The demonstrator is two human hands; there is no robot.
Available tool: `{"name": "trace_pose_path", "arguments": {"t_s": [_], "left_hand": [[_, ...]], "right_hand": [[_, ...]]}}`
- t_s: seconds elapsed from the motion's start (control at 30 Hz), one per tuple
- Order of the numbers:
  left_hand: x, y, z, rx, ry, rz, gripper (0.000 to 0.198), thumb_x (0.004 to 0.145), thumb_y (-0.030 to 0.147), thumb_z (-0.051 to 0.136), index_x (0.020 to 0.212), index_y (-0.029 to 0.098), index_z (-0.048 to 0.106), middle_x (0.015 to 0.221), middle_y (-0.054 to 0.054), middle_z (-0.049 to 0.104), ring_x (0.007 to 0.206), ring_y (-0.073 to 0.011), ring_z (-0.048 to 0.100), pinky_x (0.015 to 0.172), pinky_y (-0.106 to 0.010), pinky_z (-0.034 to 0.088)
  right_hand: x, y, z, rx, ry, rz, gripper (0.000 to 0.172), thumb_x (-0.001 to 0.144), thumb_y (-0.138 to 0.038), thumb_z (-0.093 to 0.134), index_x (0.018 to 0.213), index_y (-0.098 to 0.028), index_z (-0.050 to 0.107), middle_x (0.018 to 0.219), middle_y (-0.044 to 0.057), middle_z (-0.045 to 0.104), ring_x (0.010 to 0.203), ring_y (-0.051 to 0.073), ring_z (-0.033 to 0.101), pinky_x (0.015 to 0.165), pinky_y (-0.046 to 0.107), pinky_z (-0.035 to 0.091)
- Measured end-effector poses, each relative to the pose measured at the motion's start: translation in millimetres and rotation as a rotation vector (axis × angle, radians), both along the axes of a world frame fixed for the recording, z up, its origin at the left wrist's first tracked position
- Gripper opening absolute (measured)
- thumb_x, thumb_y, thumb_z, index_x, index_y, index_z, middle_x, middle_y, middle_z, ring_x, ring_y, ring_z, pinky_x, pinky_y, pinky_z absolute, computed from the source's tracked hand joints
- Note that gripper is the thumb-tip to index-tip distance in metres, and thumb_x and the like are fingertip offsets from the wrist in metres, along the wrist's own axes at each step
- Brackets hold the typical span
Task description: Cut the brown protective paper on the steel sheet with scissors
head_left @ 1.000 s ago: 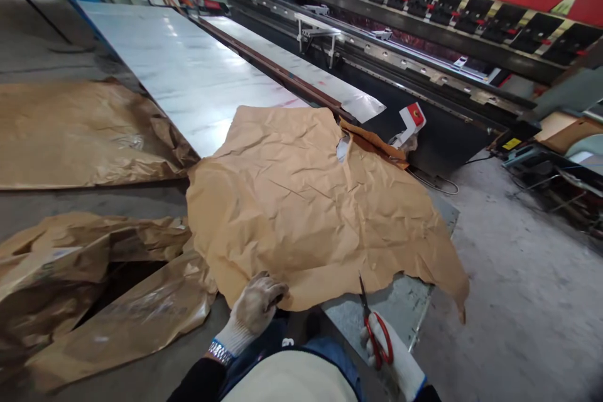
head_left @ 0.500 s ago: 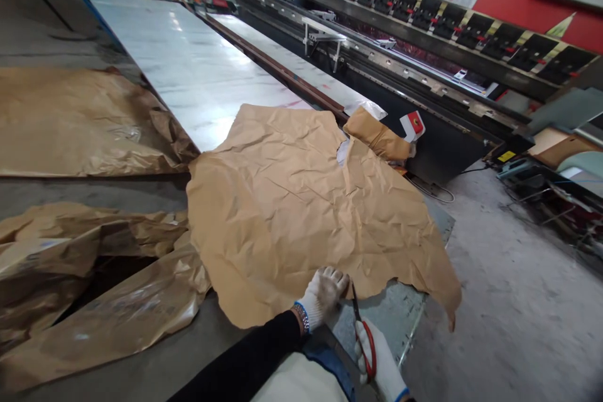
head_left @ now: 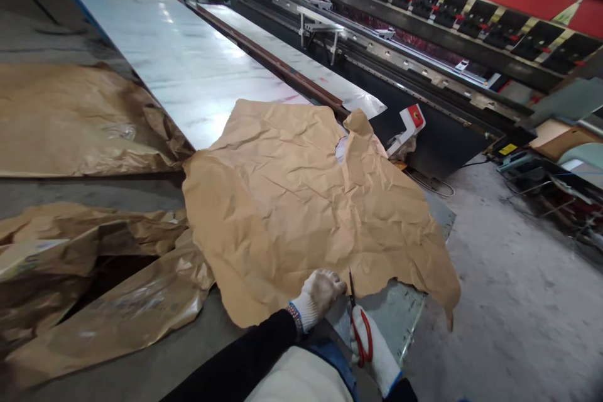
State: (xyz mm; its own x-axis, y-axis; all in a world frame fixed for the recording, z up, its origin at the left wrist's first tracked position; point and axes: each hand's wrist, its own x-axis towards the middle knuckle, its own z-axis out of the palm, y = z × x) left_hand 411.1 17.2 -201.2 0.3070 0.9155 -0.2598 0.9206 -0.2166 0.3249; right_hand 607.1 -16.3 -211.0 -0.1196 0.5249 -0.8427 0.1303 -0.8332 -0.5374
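We wear white knitted work gloves on both hands. The glove on our left hand [head_left: 323, 292], at about six o'clock in the view, is soiled grey-brown over the knuckles and fingers, and its ribbed cuff ends in a band with blue and dark stripes. Behind it runs a long black sleeve [head_left: 240, 364] toward seven o'clock. The glove on our right hand [head_left: 374, 352], toward five o'clock, looks cleaner, with a blue edge at the cuff and a dark sleeve beyond. Between the arms show blue denim and a pale cream garment at the bottom edge.
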Motion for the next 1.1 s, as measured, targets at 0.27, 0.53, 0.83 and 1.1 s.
{"name": "trace_pose_path", "arguments": {"t_s": [0.27, 0.53, 0.83, 1.1], "left_hand": [[-7.2, -1.8, -6.2, 0.079, -0.116, 0.005, 0.011, 0.097, 0.031, 0.068, 0.102, 0.030, 0.077, 0.092, -0.003, 0.076, 0.087, -0.0228, 0.070, 0.067, -0.032, 0.042], [-10.4, -4.0, -0.9, 0.085, -0.217, -0.042, 0.016, 0.090, 0.024, 0.069, 0.102, 0.031, 0.078, 0.094, -0.002, 0.076, 0.088, -0.0212, 0.070, 0.066, -0.031, 0.040], [-11.9, -6.6, -4.8, 0.123, -0.226, -0.020, 0.020, 0.087, 0.023, 0.071, 0.104, 0.032, 0.079, 0.091, -0.002, 0.076, 0.086, -0.0199, 0.069, 0.065, -0.030, 0.040], [-13.0, -11.0, -12.3, 0.150, -0.281, 0.058, 0.012, 0.096, 0.032, 0.067, 0.100, 0.033, 0.078, 0.093, -0.001, 0.076, 0.086, -0.0188, 0.068, 0.068, -0.029, 0.041]], "right_hand": [[-8.0, 2.1, 5.1, -0.013, -0.092, 0.054, 0.082, 0.047, -0.101, 0.066, 0.071, -0.028, 0.040, 0.046, -0.010, 0.037, 0.035, 0.006, 0.030, 0.032, 0.019, 0.021], [-13.8, 10.0, 6.3, 0.083, -0.046, -0.008, 0.095, 0.030, -0.107, 0.067, 0.074, -0.025, 0.048, 0.051, -0.009, 0.046, 0.040, 0.006, 0.040, 0.036, 0.018, 0.029], [-9.9, 14.8, -10.7, 0.178, -0.050, 0.102, 0.082, 0.052, -0.096, 0.074, 0.088, -0.025, 0.053, 0.048, -0.011, 0.044, 0.039, 0.009, 0.041, 0.035, 0.021, 0.031], [13.9, -11.9, -35.7, 0.378, 0.023, 0.057, 0.085, 0.060, -0.086, 0.077, 0.109, -0.028, 0.039, 0.066, -0.009, 0.065, 0.031, 0.007, 0.038, 0.031, 0.021, 0.031]]}}
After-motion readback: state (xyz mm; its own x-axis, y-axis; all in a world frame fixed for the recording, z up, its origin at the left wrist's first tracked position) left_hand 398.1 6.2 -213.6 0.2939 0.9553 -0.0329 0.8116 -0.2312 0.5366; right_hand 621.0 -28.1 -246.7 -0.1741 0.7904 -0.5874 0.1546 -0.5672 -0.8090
